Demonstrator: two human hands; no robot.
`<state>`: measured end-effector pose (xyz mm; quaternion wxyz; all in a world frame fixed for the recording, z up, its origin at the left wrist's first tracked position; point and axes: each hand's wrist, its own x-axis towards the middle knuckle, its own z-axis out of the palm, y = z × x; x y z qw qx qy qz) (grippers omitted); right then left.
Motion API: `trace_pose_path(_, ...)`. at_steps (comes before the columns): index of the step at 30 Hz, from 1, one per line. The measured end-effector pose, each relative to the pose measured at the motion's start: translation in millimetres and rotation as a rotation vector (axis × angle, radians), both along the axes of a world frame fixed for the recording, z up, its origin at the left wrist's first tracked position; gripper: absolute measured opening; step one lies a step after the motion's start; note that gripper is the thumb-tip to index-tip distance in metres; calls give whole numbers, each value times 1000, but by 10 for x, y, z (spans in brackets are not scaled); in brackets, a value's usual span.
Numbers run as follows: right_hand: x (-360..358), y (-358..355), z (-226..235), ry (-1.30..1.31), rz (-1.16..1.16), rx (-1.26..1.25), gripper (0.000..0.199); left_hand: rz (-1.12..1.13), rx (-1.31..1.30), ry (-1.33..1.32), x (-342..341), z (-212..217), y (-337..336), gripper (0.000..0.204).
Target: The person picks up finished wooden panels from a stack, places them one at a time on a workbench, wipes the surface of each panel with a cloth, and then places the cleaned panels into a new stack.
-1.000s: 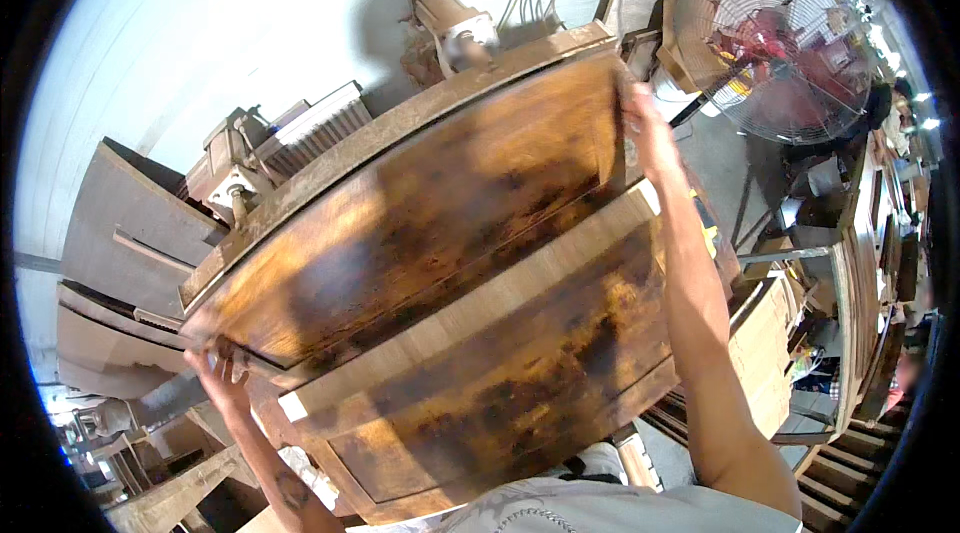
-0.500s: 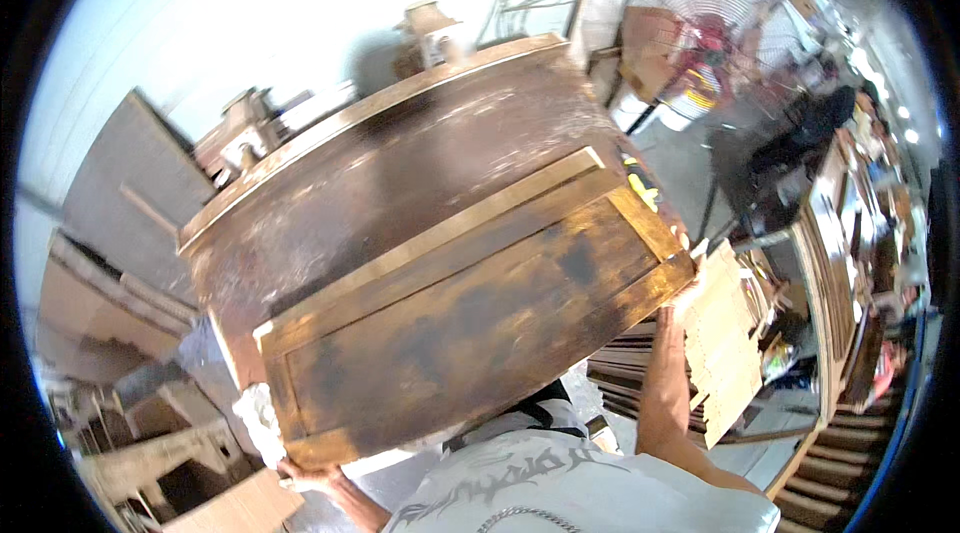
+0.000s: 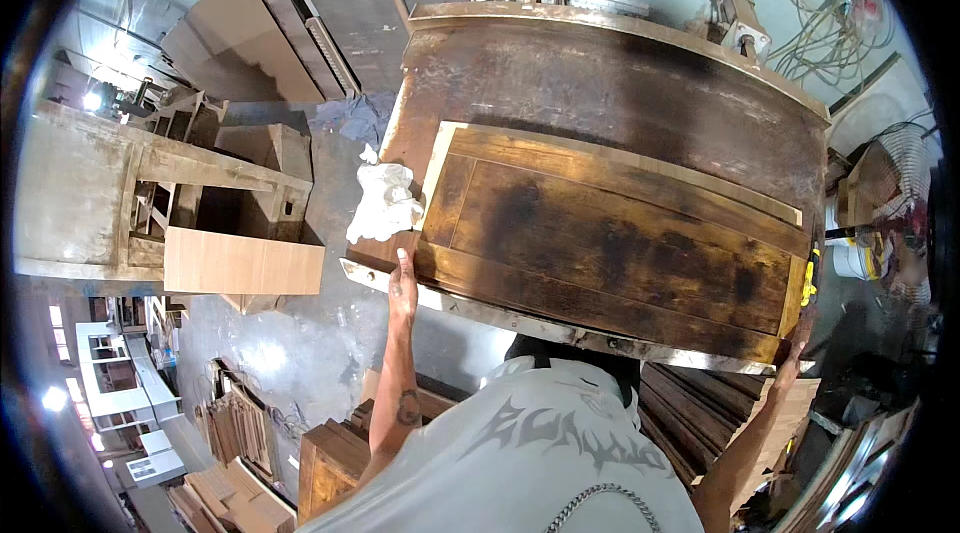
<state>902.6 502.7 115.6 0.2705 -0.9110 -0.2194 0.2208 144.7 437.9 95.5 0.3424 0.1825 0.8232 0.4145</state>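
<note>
A stained brown wooden door panel [image 3: 620, 243] with a raised frame and dark blotches lies tilted on a worn brown workbench [image 3: 600, 83]. My left hand [image 3: 402, 285] holds the panel at its near left corner, thumb upward, the other fingers mostly hidden. At the near right corner my right hand [image 3: 789, 369] grips the panel's edge, its fingers partly out of sight. A crumpled white cloth [image 3: 384, 201] rests on the bench beside the panel's left end. Just past the right end is a yellow and black tool [image 3: 810, 275], its kind unclear.
A pale metal strip [image 3: 560, 325] runs along the bench's near edge; a raised lip [image 3: 620, 28] borders the far edge. At left stands a wooden cabinet frame [image 3: 225, 168] with a light board [image 3: 243, 263]. Stacked dark slats [image 3: 690, 413] are below, and coiled hoses [image 3: 820, 13] hang far right.
The view has swung to the right. The panel, held slanting up to the right before, now slants down to the right on the bench. Both hands remain at its near corners.
</note>
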Motion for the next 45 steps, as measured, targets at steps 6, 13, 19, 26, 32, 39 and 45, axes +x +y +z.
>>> trace_pose_path(6, 467, -94, -355, 69, 47, 118, 99, -121, 26, -79, 9, 80, 53, 94)
trace_pose_path(13, 250, -87, -235, 41, 173, 112, 85, -121, -189, 438, -674, 159, 518, 67)
trace_pose_path(19, -1, -363, -455, -292, 138, 303, 63, -254, -284, 1033, -1702, -227, 929, 38)
trace_pose_path(26, -1200, -703, 836, -260, -87, 463, 38, -239, 831, 134, 163, 1661, 1844, 14)
trace_pose_path(32, -1536, -664, 1132, 332, 8, 770, 35, -619, 573, -974, 2653, 1590, 1830, 54)
trace_pose_path(39, -1446, -1482, 692, 509, -195, 833, 39, -1972, 579, -708, 4326, 1952, 1204, 27)
trace_pose_path(45, -519, -1793, 1472, 169, 131, -351, 50, -2189, 828, -53, 5250, 1768, 1073, 14)
